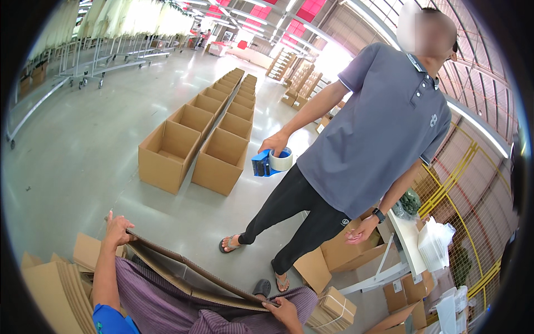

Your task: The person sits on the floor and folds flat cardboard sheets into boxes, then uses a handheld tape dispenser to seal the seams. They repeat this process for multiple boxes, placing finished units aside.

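A folded cardboard box [192, 274] stretches across my lap, its two long walls slightly apart with a narrow gap between them. My left hand [117, 230] is closed on its upper left corner. At the lower right end, my right hand [285, 313] grips the edge, thumb on the near side. Facing me stands a person in a grey polo shirt [378, 128], whose hand holds a blue tape dispenser [260, 165] with a roll of clear tape [281, 161].
Two long rows of open cardboard boxes [163, 170] run away across the floor. Flat cardboard sheets [53, 289] are stacked at my left, and a strapped cardboard bundle [335, 312] lies at my right. Further right are a white table [405, 239] and yellow mesh fencing [453, 195]. Wheeled racks [97, 69] stand far left.
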Demonstrator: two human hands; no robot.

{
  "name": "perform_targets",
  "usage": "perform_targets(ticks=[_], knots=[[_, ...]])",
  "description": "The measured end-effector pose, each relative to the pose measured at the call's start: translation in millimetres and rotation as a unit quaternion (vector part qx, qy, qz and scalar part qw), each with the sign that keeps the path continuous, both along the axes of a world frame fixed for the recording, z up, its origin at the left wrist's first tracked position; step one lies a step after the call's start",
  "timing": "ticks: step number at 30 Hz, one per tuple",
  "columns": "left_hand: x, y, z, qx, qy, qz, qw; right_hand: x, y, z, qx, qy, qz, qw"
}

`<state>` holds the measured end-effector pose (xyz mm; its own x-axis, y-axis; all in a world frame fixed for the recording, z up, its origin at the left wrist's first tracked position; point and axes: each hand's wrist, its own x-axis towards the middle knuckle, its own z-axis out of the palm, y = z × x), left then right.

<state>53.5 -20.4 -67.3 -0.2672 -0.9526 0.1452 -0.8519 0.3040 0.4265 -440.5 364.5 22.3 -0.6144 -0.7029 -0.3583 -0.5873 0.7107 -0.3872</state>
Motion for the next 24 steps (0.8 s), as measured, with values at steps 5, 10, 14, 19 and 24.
perform_targets(ticks=[5,10,14,19,24], knots=[[4.7,-7.1,-15.8,-0.032,-0.039,0.057,0.997,-0.5,-3.4,-5.3,-0.042,-0.023,-0.037,0.998],[5.4,-3.4,-13.7,0.002,-0.1,0.086,0.991,-4.7,0.9,-41.8,-0.169,-0.075,-0.142,0.973],[6.0,3.2,-14.8,-0.032,-0.079,0.081,0.993,6.1,-5.2,-66.2,-0.32,-0.192,-0.274,0.886],[12.7,13.1,-17.0,-0.066,-0.057,0.081,0.993,31.8,-21.2,-79.2,-0.446,-0.219,-0.366,0.787],[14.7,29.6,0.5,-0.056,-0.059,0.089,0.993,42.9,-34.0,-80.4,-0.529,-0.24,-0.323,0.747]])
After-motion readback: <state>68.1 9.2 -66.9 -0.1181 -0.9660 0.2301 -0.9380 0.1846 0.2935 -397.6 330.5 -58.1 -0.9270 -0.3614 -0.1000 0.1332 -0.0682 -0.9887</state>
